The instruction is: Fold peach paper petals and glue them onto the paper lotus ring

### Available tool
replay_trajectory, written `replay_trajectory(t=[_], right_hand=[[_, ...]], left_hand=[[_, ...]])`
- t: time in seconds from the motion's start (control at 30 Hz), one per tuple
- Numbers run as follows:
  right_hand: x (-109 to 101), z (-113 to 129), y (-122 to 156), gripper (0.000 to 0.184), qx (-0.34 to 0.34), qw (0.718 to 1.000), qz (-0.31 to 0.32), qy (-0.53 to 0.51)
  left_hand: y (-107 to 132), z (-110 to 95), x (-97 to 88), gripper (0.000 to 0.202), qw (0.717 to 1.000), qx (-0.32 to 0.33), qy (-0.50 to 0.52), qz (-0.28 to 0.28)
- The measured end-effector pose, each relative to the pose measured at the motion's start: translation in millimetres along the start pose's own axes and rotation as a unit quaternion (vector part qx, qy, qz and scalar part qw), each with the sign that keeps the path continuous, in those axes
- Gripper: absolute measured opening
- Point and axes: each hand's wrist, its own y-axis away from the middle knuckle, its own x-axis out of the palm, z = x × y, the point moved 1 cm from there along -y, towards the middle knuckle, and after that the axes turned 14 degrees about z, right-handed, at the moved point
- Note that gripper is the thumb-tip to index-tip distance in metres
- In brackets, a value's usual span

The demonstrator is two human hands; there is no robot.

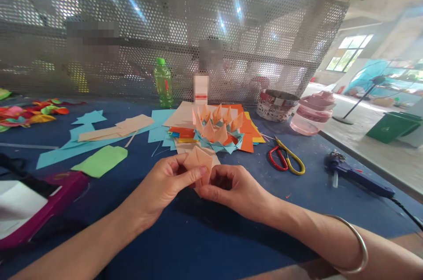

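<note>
A small piece of folded peach paper is held up between my two hands, over the near middle of the table. My left hand pinches its left side, the thumb lying across the front. At its lower right edge, the thumb and fingers of my right hand close on the same paper. Just beyond stands a paper lotus with pointed peach petals and a light blue outer ring. It rests on a stack of coloured sheets in orange, yellow, blue and peach.
Red-and-yellow-handled scissors and a blue glue gun lie to the right. Behind them are a round woven basket and a pink bottle. A green bottle stands at the back; paper scraps and a magenta object are left.
</note>
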Motion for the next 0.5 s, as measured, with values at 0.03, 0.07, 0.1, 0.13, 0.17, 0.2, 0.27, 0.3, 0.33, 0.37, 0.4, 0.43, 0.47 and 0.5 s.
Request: replay_trajectory(t=[0.03, 0.07, 0.1, 0.13, 0.17, 0.2, 0.27, 0.3, 0.33, 0.37, 0.4, 0.43, 0.47, 0.5], right_hand=[[-1.4, 0.9, 0.2, 0.035, -0.014, 1.000, -0.018, -0.002], [-3.0, 2.0, 0.2, 0.035, -0.032, 0.999, -0.039, -0.005], [-4.7, 3.3, 0.0, 0.034, -0.052, 0.997, -0.059, -0.010], [-6.1, 4.5, -0.3, 0.033, -0.067, 0.995, -0.073, -0.016], [-7.1, 5.5, -0.8, 0.031, -0.077, 0.994, -0.076, -0.024], [-7.5, 6.4, -1.4, 0.030, -0.081, 0.993, -0.071, -0.036], [-7.1, 7.4, -2.5, 0.028, -0.073, 0.995, -0.059, -0.046], [-6.6, 7.6, -2.8, 0.027, -0.067, 0.995, -0.060, -0.038], [-6.0, 7.7, -2.9, 0.026, -0.063, 0.996, -0.062, -0.025], [-5.6, 7.7, -2.9, 0.024, -0.060, 0.996, -0.068, -0.007], [-5.2, 7.5, -3.0, 0.023, -0.058, 0.996, -0.073, 0.009], [-5.1, 7.2, -3.1, 0.022, -0.058, 0.995, -0.076, 0.020], [-5.1, 6.8, -3.3, 0.022, -0.058, 0.995, -0.078, 0.026], [-5.4, 6.3, -3.6, 0.022, -0.056, 0.995, -0.081, 0.029]], left_hand=[[-0.3, -0.1, -0.8, 0.026, 1.000, -0.003, 0.002, 0.002], [-0.5, 0.2, -1.6, 0.024, 1.000, -0.010, 0.007, 0.001], [-0.7, 0.7, -2.1, 0.023, 1.000, -0.020, 0.013, -0.001], [-0.8, 1.4, -2.1, 0.023, 0.999, -0.029, 0.019, -0.001], [-0.8, 2.2, -1.6, 0.023, 0.999, -0.035, 0.023, 0.003], [-0.8, 2.8, -0.6, 0.021, 0.999, -0.040, 0.025, 0.012], [-0.5, 3.3, 2.8, 0.017, 0.998, -0.041, 0.029, 0.039], [-0.3, 3.2, 4.6, 0.019, 0.997, -0.041, 0.033, 0.050], [-0.1, 2.9, 6.2, 0.021, 0.997, -0.042, 0.036, 0.059], [0.0, 2.6, 7.3, 0.023, 0.996, -0.043, 0.034, 0.064], [0.1, 2.3, 7.8, 0.024, 0.996, -0.045, 0.031, 0.064], [0.2, 2.2, 7.5, 0.024, 0.997, -0.048, 0.027, 0.061], [0.2, 2.4, 6.6, 0.024, 0.997, -0.051, 0.023, 0.056], [0.2, 2.9, 5.0, 0.024, 0.997, -0.055, 0.020, 0.051]])
